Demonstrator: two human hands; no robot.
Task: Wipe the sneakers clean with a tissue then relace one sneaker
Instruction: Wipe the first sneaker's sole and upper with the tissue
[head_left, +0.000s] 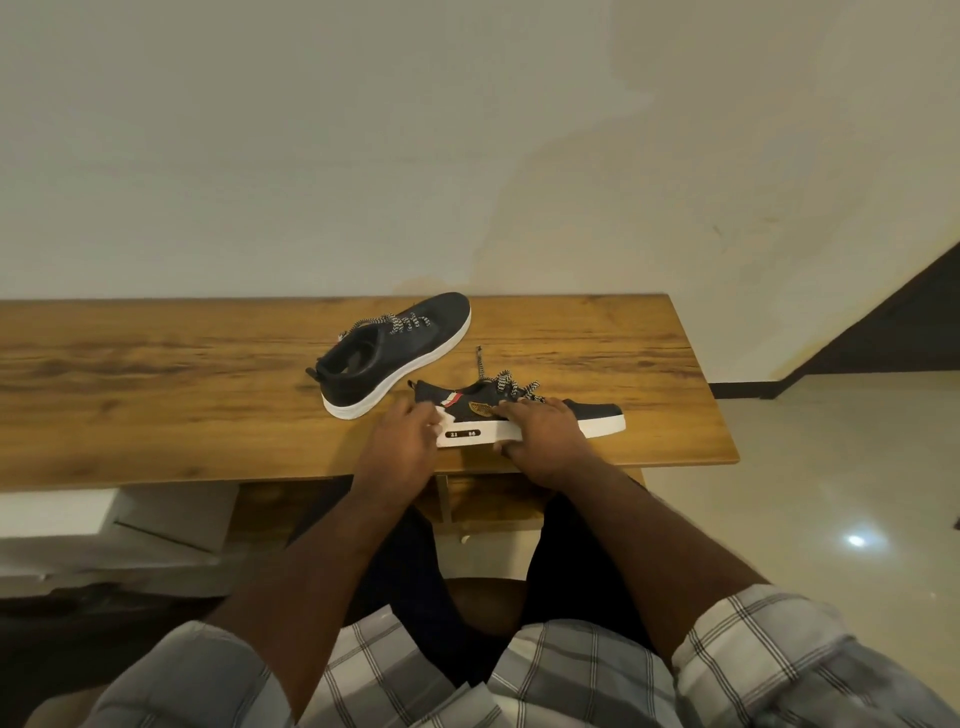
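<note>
The left hand (402, 441) pinches a small white tissue (440, 415) in curled fingers and holds it against the heel side of the near sneaker (597, 415). The right hand (545, 431) lies over the middle of that sneaker, fingers bent across its upper and thumb apparently hooked under the white sole, though the thumb is partly hidden. The near sneaker stands on its sole along the front edge of the wooden tabletop (156, 374), toe pointing right, its patterned laces (506, 384) loose above the hand. The second sneaker (400, 353) sits just behind it, apart from it, angled with its toe toward the wall (311, 156).
</note>
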